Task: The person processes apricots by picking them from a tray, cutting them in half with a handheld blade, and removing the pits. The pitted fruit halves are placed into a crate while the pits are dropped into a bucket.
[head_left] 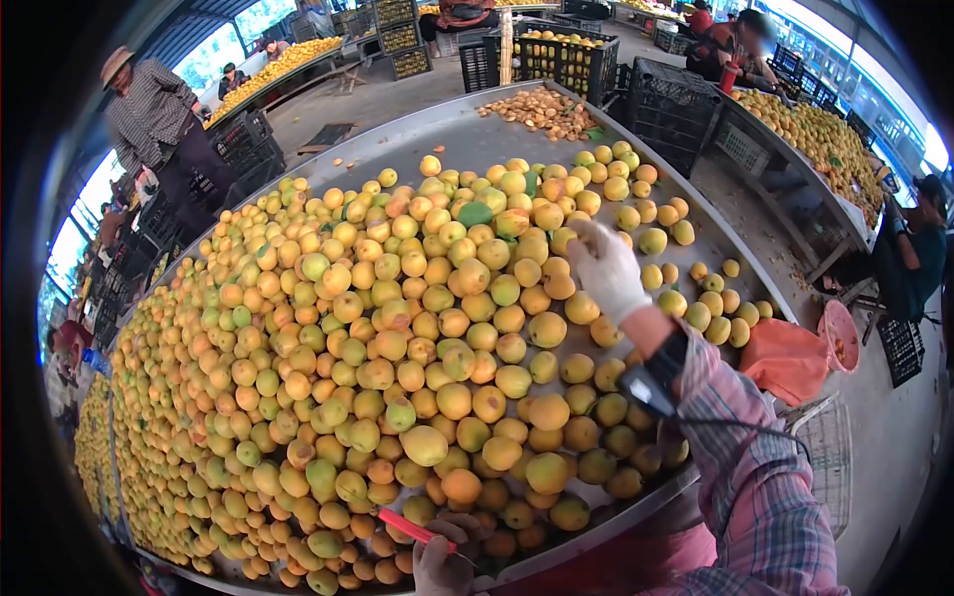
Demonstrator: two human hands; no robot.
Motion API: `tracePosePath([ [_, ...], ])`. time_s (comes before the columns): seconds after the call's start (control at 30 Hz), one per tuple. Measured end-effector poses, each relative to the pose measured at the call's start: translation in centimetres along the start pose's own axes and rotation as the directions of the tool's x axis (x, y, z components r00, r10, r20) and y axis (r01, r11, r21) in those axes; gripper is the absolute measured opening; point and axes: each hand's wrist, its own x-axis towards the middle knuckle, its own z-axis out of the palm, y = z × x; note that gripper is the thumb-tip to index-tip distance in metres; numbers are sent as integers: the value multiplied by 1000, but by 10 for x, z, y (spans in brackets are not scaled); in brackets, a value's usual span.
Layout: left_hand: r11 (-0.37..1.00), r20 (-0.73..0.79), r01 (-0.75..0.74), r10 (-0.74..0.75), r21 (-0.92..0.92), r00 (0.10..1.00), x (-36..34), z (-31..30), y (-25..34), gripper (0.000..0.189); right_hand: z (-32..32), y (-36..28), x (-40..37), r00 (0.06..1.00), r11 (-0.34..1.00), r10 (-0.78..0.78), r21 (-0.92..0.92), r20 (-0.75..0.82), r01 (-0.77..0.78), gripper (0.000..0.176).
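Observation:
A broad heap of yellow-orange apricots (388, 343), some with a green tinge, covers most of the metal table (447, 129). My right hand (608, 273), in a white glove, reaches over the right part of the heap. Its fingers are bent but apart, close to a few apricots; the undersides of the fingertips are hidden. At the near edge, my left hand (444, 568) is closed around a red-handled knife (412, 526). The handle points up and left over the fruit, and only a thin bit of metal shows beside the hand.
Apricot pits (542, 111) lie at the table's far end. An orange cloth or bag (785, 360) and a pink basket (840, 336) are at the right. Black crates (671, 109) stand beyond. A person (159, 129) stands at left; others sit by fruit tables.

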Motion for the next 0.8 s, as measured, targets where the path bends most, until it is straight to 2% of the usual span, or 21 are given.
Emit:
tracePosePath([
  [0.03,1000,-4,-1,1,4,1000,0,2,1,23,7,22,19,962,927,-241,-325,-129,188,40],
  [0.07,999,28,-3,4,-39,1000,0,6,3,23,12,41,36,976,899,-194,-416,-95,139,45],
  [0.1,997,63,-5,10,-80,998,1,9,6,24,15,53,49,998,862,-58,-505,-20,41,50],
  [0.17,996,47,31,-27,-83,999,1,12,9,23,19,75,56,988,680,-129,-717,86,151,57],
  [0.2,993,33,65,-63,-95,997,1,12,10,23,20,71,58,988,681,-127,-716,88,151,57],
  [0.27,995,28,54,-52,-86,998,2,13,11,24,23,61,62,984,726,48,-683,170,82,70],
  [0.3,996,27,46,-44,-75,999,0,14,10,24,24,60,59,984,721,48,-688,174,86,70],
  [0.37,997,19,47,-46,-60,999,-1,16,10,24,25,57,51,970,843,220,-522,105,-135,71],
  [0.4,998,7,46,-46,-37,999,0,16,12,24,25,59,44,977,911,187,-390,106,-132,69],
  [0.43,998,6,39,-39,-39,999,-1,16,11,24,21,43,33,978,917,147,-391,145,-80,66],
  [0.5,999,-100,43,-40,31,994,-2,13,6,24,25,51,14,979,993,-57,-92,194,76,63],
  [0.53,999,-99,44,-40,32,994,-3,7,2,24,26,51,3,969,994,-101,52,225,91,63],
  [0.57,999,-77,43,-41,32,996,-2,-3,-2,24,31,48,-6,965,977,-211,70,159,202,63],
  [0.63,999,-54,36,-35,31,998,-1,-8,-4,23,10,3,-30,939,980,-148,176,309,96,65],
  [0.67,999,-43,30,-29,25,999,0,-7,-4,23,2,-18,-42,939,979,-153,177,309,101,65],
  [0.73,999,-30,24,-24,21,999,0,-6,-4,22,-5,-47,-57,856,943,-303,3,419,332,56],
  [0.77,999,-37,31,-30,11,999,0,-5,-3,22,-3,-49,-56,856,943,-305,3,418,334,56],
  [0.8,999,-46,36,-36,0,998,-1,-4,-2,21,1,-50,-55,857,949,-315,132,408,286,44],
])
